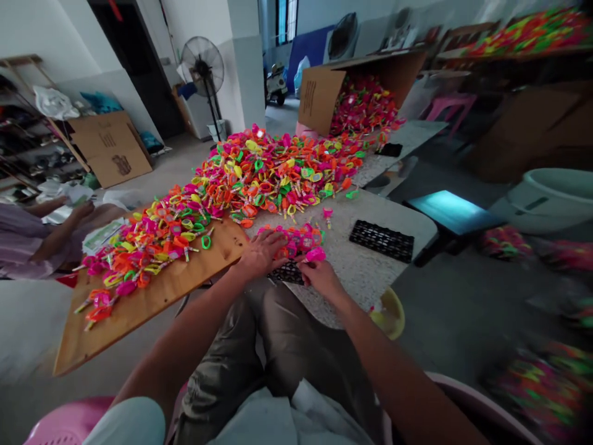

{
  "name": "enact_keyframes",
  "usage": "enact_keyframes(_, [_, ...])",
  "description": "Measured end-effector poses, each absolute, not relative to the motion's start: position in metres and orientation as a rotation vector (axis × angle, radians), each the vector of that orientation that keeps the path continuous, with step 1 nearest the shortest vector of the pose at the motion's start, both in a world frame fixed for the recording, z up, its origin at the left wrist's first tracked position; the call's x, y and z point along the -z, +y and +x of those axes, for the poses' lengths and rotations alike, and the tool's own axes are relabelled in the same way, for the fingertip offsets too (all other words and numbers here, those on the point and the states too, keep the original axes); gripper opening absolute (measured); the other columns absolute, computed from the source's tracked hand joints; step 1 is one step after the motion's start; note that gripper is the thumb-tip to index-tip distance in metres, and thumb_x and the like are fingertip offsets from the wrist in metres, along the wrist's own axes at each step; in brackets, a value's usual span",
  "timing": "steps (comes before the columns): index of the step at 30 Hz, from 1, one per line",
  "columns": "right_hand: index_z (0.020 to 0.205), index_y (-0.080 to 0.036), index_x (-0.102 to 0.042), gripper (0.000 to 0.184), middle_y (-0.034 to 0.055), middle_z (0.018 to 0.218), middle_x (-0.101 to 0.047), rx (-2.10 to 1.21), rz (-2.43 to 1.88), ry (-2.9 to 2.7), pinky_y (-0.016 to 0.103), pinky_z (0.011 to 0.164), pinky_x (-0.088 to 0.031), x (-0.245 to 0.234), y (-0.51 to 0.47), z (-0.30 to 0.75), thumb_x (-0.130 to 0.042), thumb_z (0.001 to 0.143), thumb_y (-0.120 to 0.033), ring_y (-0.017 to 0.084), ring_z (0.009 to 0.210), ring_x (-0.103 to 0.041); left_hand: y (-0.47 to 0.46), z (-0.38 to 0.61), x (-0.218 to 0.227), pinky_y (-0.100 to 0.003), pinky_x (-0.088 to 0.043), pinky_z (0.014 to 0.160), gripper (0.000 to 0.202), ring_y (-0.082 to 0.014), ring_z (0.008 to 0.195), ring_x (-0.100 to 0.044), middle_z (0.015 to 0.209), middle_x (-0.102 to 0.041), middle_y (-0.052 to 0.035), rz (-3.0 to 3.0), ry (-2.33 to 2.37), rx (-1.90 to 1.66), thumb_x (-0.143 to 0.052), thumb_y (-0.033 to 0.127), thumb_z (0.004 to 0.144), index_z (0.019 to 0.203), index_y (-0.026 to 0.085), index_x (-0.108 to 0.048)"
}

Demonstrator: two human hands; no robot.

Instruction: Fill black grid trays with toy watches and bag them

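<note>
Pinching what looks like a pink piece (pixel 315 254), right hand (pixel 323 277) is sitting at right end of black tray (pixel 290 272), left hand (pixel 262 252) is lying spread over clustered pieces (pixel 301 240) at left.

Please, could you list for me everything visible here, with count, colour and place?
small plastic pieces: countless; pink, orange, yellow, green; mostly heaped centre
tabletop: one, grey, centre
wooden board: one, brown, left
racks: at least two, black, tabletop
cartons: at least two, brown, behind heap, back left
fans: two, dark, background
scooter: one, pale, background
stool: one, pink, back right
perforated item: one, pink, lower left
lit panel: one, bluish, right
tub: one, pale, right
bowl: one, yellow, by tabletop's edge
floor piles: several, multicoloured, right
co-worker: one, lilac clothing, left
legs: two, dark trousers, bottom
left hand: one, bare, on pieces
right hand: one, bare, apparently pinching pink piece
</note>
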State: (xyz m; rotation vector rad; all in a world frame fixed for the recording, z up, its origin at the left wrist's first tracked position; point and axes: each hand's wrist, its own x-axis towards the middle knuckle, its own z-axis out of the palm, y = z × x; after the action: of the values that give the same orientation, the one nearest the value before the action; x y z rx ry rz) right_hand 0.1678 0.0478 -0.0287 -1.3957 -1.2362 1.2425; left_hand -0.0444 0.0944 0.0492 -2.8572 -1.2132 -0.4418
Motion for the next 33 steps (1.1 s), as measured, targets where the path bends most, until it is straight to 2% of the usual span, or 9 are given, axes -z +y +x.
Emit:
enact_keyframes(3, [0.097,-0.018,-0.066,0.028,-0.0037,0.057,-0.061,-1.280,-1.384,-1.108,0.022,0.043,-0.046,0.031,0.049,0.168,-0.068,0.077,-0.037,0.014,0.047,-0.059,0.092,-0.045,-0.048,-0.051,-0.042,0.113,0.053,-0.0303,0.141,-0.042,0.151,-0.053,-0.0056,-2.837,-1.267,0.430,-0.058,0.054,0.095,0.142,0.030,-0.056])
enact_keyframes(6, [0.100,-0.018,-0.065,0.027,0.0014,0.074,-0.071,-1.352,-1.415,-1.002,0.023,0.049,-0.053,0.030,0.050,0.163,-0.069,0.075,-0.028,0.017,0.063,-0.070,0.089,-0.044,-0.052,-0.051,-0.043,0.112,0.053,-0.0310,0.141,-0.042,0.150,-0.053,-0.0056,-2.825,-1.289,0.407,-0.058,0.053,0.095,0.141,0.029,-0.056])
enact_keyframes(10, [0.095,-0.017,-0.066,0.017,0.0057,0.084,-0.075,-1.340,-1.525,-1.137,0.022,0.048,-0.051,0.032,0.054,0.154,-0.061,0.082,-0.027,0.017,0.066,-0.072,0.088,-0.043,-0.053,-0.051,-0.044,0.111,0.050,-0.0319,0.141,-0.042,0.149,-0.054,-0.0067,-2.816,-1.294,0.426,-0.057,0.052,0.096,0.140,0.029,-0.057])
enact_keyframes(13, [0.087,-0.018,-0.069,0.018,0.0052,0.074,-0.073,-1.106,-1.680,-1.400,0.022,0.049,-0.047,0.036,0.056,0.149,-0.056,0.088,-0.031,0.018,0.064,-0.070,0.089,-0.043,-0.051,-0.053,-0.042,0.113,0.051,-0.0328,0.142,-0.040,0.149,-0.054,-0.0071,-2.827,-1.300,0.454,-0.059,0.053,0.095,0.140,0.028,-0.058])
enact_keyframes(16, [0.081,-0.019,-0.071,0.027,0.0051,0.064,-0.070,-0.781,-1.794,-1.666,0.024,0.058,-0.046,0.036,0.055,0.147,-0.052,0.092,-0.033,0.018,0.063,-0.068,0.089,-0.043,-0.049,-0.055,-0.040,0.115,0.052,-0.0331,0.142,-0.040,0.150,-0.053,-0.0078,-2.848,-1.318,0.460,-0.061,0.052,0.094,0.140,0.028,-0.058])
enact_keyframes(22, [0.092,-0.018,-0.076,0.026,0.0133,0.088,-0.076,-0.386,-1.936,-1.909,0.027,0.070,-0.046,0.028,0.056,0.132,-0.053,0.093,-0.031,0.023,0.082,-0.070,0.089,-0.043,-0.047,-0.055,-0.039,0.114,0.053,-0.0333,0.144,-0.039,0.152,-0.052,-0.0073,-2.839,-1.317,0.477,-0.061,0.050,0.094,0.142,0.028,-0.056])
enact_keyframes(25, [0.091,-0.018,-0.076,0.025,0.0133,0.087,-0.076,-0.457,-1.908,-1.934,0.026,0.069,-0.046,0.024,0.058,0.133,-0.053,0.093,-0.027,0.022,0.081,-0.070,0.088,-0.043,-0.048,-0.054,-0.040,0.114,0.052,-0.0331,0.143,-0.040,0.152,-0.052,-0.0079,-2.826,-1.309,0.475,-0.060,0.049,0.095,0.142,0.026,-0.056])
enact_keyframes(30, [0.101,-0.019,-0.073,0.025,0.0036,0.075,-0.073,-0.983,-1.768,-1.684,0.023,0.053,-0.044,0.019,0.067,0.182,-0.050,0.091,-0.024,0.015,0.058,-0.066,0.088,-0.050,-0.048,-0.053,-0.040,0.115,0.052,-0.0321,0.143,-0.042,0.151,-0.052,-0.0069,-2.836,-1.312,0.507,-0.063,0.047,0.094,0.141,0.027,-0.056])
enact_keyframes(33, [0.107,-0.019,-0.072,0.030,0.0033,0.080,-0.074,-0.750,-1.894,-1.502,0.024,0.057,-0.047,0.019,0.088,0.220,-0.048,0.092,-0.025,0.015,0.058,-0.065,0.091,-0.055,-0.045,-0.053,-0.039,0.117,0.051,-0.0309,0.142,-0.043,0.150,-0.053,-0.0071,-2.834,-1.311,0.555,-0.064,0.047,0.093,0.140,0.028,-0.057])
